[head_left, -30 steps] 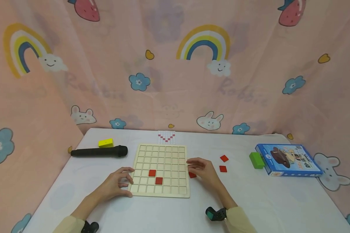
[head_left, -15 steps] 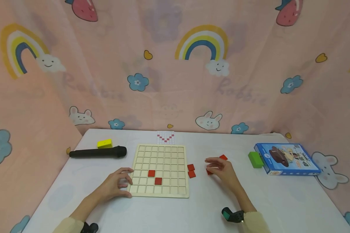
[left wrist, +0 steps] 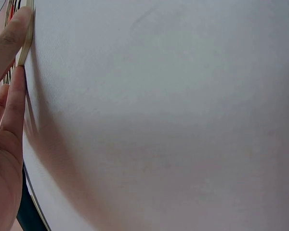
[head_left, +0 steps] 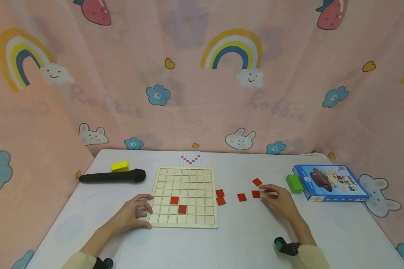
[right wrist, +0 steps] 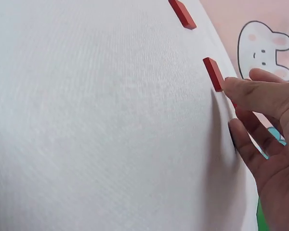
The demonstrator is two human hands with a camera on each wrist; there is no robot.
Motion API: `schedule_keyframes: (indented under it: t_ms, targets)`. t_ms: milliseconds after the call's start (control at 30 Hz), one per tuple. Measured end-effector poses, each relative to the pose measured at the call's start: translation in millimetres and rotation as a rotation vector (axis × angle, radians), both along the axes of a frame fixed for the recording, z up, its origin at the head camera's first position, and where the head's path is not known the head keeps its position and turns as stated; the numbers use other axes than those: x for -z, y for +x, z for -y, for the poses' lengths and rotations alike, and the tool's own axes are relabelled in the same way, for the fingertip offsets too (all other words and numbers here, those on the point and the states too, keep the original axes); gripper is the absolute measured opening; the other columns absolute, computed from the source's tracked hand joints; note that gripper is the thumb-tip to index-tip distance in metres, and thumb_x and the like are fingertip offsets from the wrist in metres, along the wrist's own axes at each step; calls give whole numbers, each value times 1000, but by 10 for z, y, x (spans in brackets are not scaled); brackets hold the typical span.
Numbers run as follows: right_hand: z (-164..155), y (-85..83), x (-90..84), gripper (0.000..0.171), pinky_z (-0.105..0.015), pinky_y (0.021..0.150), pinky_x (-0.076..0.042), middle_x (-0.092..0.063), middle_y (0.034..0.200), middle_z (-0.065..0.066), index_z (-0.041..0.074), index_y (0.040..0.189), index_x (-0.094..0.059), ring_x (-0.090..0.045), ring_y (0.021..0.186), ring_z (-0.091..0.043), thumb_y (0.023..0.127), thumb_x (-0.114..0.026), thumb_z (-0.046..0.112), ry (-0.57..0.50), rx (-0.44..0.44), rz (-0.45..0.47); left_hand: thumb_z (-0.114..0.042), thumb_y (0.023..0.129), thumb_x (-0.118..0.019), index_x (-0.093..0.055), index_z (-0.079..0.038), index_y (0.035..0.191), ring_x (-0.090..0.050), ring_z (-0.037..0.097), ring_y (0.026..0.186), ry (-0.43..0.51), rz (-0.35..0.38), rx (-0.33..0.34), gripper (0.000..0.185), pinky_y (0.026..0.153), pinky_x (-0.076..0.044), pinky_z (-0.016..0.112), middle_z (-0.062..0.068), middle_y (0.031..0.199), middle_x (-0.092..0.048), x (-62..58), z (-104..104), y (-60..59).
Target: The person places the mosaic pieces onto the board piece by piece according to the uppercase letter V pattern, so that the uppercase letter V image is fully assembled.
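A pale square grid board lies on the white table with two red tiles in its lower left cells. My left hand touches its left edge, thumb at the near corner; in the left wrist view those fingers lie along the edge. To the right of the board my right hand has its fingertips right at the end of a loose red tile. In the right wrist view the thumb meets that tile. Other red tiles lie closer to the board.
A small card with a red zigzag pattern lies behind the board. At left are a black microphone and a yellow block. A green block sits against a blue box at right.
My right hand has moved right, away from the board's right edge, uncovering red tiles on the table. My left hand has stayed at the board's left edge.
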State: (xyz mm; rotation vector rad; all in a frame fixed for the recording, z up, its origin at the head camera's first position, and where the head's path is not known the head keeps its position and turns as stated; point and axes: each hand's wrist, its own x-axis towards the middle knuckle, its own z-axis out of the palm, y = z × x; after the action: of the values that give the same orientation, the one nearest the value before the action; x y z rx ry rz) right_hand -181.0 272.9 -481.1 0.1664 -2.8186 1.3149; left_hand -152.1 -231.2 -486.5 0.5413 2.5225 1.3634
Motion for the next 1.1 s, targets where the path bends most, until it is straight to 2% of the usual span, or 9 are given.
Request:
schedule_keyframes:
  t_ms: [67, 233, 433, 567, 700, 800, 900, 1100]
  targets:
    - [-50, -23, 34, 38, -43, 94, -52, -60, 123, -19, 3, 124, -61, -57, 111, -34, 87, -70, 6, 2, -12, 32, -21, 59, -90, -64, -12, 87, -43, 44, 123, 1, -2, 2, 39, 82, -56, 20, 17, 136, -42, 2, 5, -3]
    - [-187, -79, 117, 43, -27, 90, -54, -59, 126, -17, 6, 129, -58, -58, 111, -32, 89, -70, 14, -40, -61, 111, -20, 59, -89, -65, -12, 87, -42, 44, 123, 11, -3, 5, 38, 83, -56, 21, 17, 136, -42, -4, 5, -2]
    - [-261, -128, 131, 41, -16, 87, -52, -59, 127, -16, 6, 126, -60, -56, 113, -33, 88, -70, 18, -97, -96, 166, -19, 59, -90, -65, -12, 87, -43, 45, 123, 4, -3, -2, 38, 83, -56, 22, 18, 136, -43, -17, -4, 0]
    - [-223, -162, 117, 36, -13, 80, -50, -62, 118, -13, 8, 122, -64, -55, 102, -27, 88, -71, 18, -82, -87, 163, -18, 59, -90, -65, -12, 86, -42, 44, 124, -5, 17, -16, 38, 83, -56, 21, 17, 136, -43, -10, -7, -2]
    - [-179, -178, 114, 32, -16, 71, -50, -63, 104, -10, 7, 118, -66, -52, 88, -23, 87, -71, 15, -71, -76, 137, -18, 58, -90, -65, -12, 87, -40, 45, 125, -3, 22, -14, 38, 83, -56, 20, 17, 137, -42, 0, -6, -2]
    - [-168, -172, 123, 31, -17, 67, -48, -62, 97, -8, 6, 116, -66, -50, 84, -21, 87, -71, 16, -60, -73, 114, -19, 59, -90, -65, -12, 87, -40, 45, 125, 2, 14, -4, 38, 83, -56, 20, 17, 137, -42, 7, -5, -7]
    - [-163, -157, 141, 30, -16, 68, -48, -62, 97, -8, 6, 115, -67, -51, 85, -21, 88, -71, 16, -65, -54, 89, -19, 60, -90, -65, -12, 87, -41, 45, 124, 6, 4, 6, 38, 83, -56, 20, 17, 137, -42, 11, -1, -6]
    - [-160, -96, 194, 30, -8, 79, -48, -65, 112, -13, 5, 118, -65, -58, 98, -25, 89, -68, 13, -71, 18, 35, -20, 60, -90, -65, -13, 87, -42, 44, 124, 9, 1, 2, 38, 82, -56, 20, 18, 137, -43, 17, 7, -4]
